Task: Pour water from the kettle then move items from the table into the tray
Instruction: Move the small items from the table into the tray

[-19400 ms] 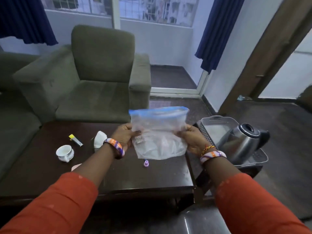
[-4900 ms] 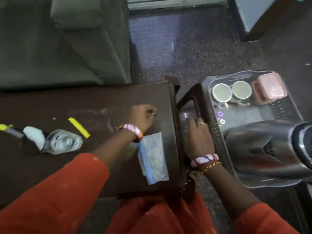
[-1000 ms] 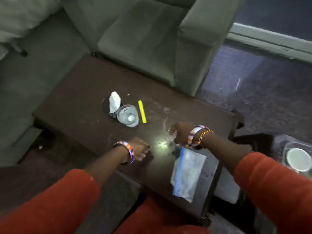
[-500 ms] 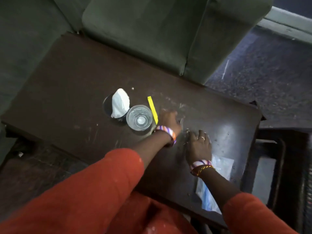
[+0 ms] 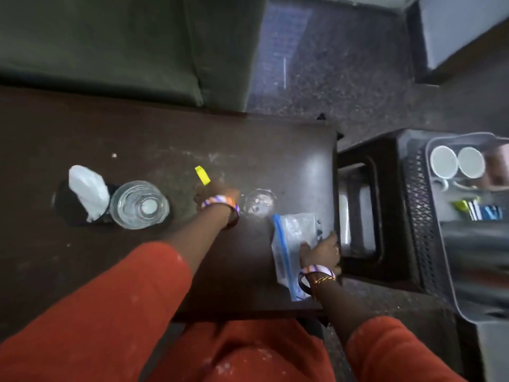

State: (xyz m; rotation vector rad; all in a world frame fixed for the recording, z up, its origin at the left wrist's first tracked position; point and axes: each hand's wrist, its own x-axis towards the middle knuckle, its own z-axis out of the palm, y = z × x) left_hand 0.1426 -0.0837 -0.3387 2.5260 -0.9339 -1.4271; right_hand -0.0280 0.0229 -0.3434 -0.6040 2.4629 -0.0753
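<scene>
Resting on the zip bag (image 5: pixel 292 238) at the counter (image 5: pixel 289 166) edge, the right hand (image 5: pixel 319 253) presses it with relaxed fingers. The left hand (image 5: pixel 213 193) touches the yellow stick (image 5: pixel 202 175); whether it grasps it I cannot tell.

- table (image 5: pixel 82 128): dark wood, semi-gloss, scuffed w/ pale dusty marks
- glass (image 5: pixel 140 205): clear, shiny; ribbed base
- bag (image 5: pixel 292 238): thin clear plastic, crinkled; blue zip strip
- tissue (image 5: pixel 86 191): white paper, soft, matt
- tray (image 5: pixel 440 257): grey plastic, smooth; perforated side
- cups (image 5: pixel 443 162): white, glazed-looking
- sofa (image 5: pixel 110 45): green cloth, matt
- sleeve (image 5: pixel 110 312): orange cloth, matt
- floor (image 5: pixel 344 78): speckled, polished
</scene>
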